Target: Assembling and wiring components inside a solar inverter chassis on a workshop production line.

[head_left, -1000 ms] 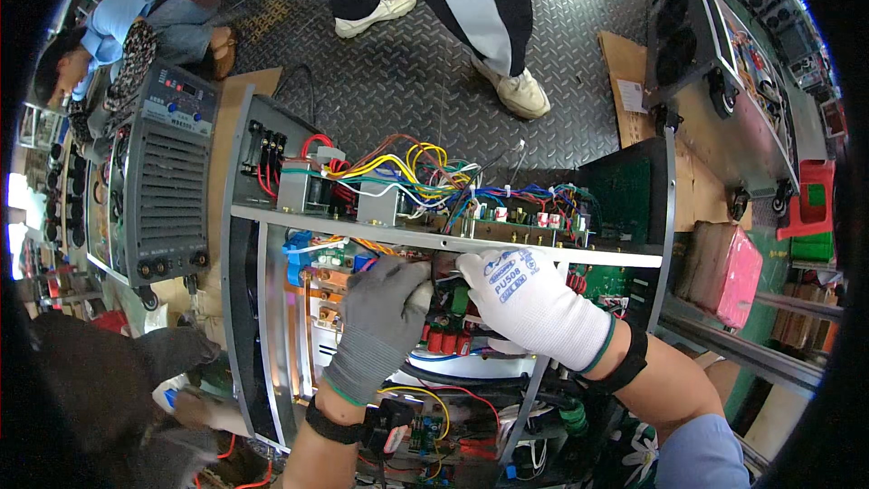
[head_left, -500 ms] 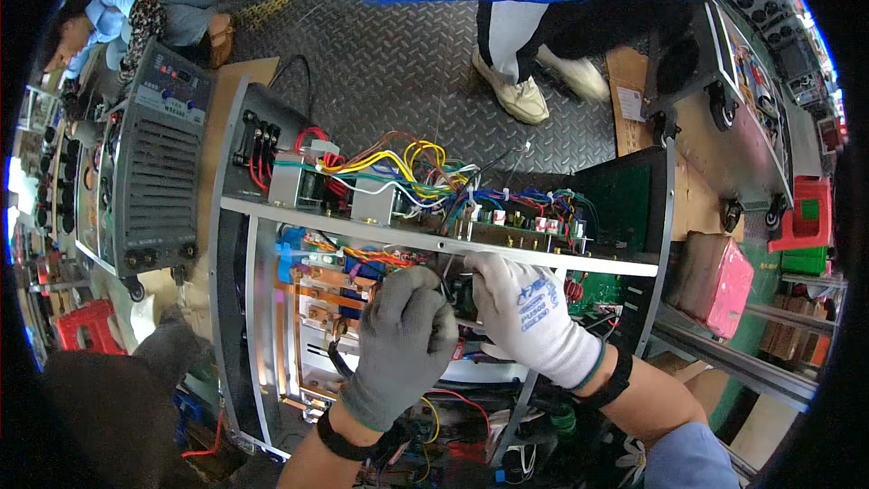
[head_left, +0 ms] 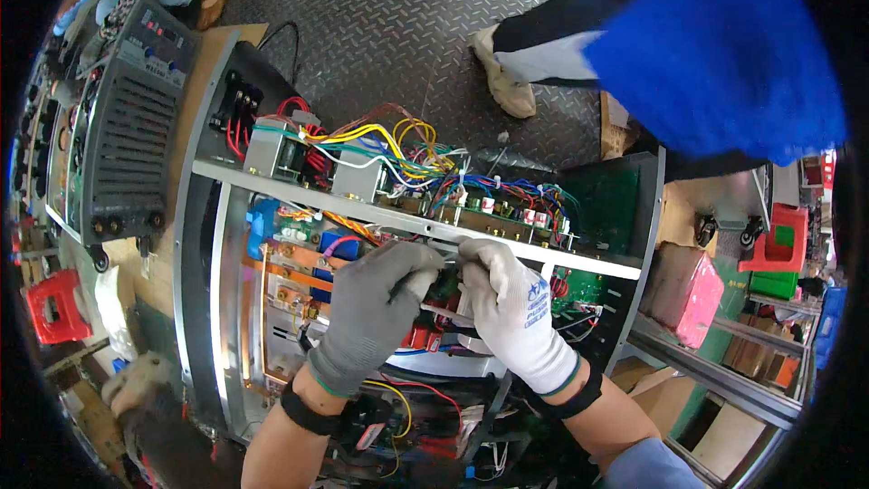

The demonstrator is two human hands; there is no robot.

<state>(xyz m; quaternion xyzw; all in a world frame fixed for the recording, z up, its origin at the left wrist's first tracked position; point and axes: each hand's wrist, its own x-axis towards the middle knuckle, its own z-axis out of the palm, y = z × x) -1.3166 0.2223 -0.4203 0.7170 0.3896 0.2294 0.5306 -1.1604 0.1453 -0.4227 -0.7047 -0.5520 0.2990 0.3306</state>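
Observation:
An open metal machine housing (head_left: 195,217) lies before me, with a metal crossbar (head_left: 362,213) running over its middle. My left hand (head_left: 367,312), in a grey glove, is closed just below that bar, fingertips pinched together. Beside it, my right hand (head_left: 516,321), in a white glove, is also closed in a pinch, its fingertips near the left ones. Whatever is between the fingers is too small or hidden to name. Beyond the bar run yellow, red, white and blue wires (head_left: 407,149). Copper bars (head_left: 291,279) show left of my left hand.
Another grey machine (head_left: 136,136) with a vented side stands at the left. A person in a blue garment (head_left: 715,54) is on the metal floor (head_left: 407,36) beyond the housing. At the right are a pink-wrapped block (head_left: 692,294) and a red stool (head_left: 778,240). Another red stool (head_left: 56,308) is at left.
The person in blue has moved to the right. My view has shifted a little, and the housing sits slightly further left. My hands stay pinched under the crossbar, a little closer together.

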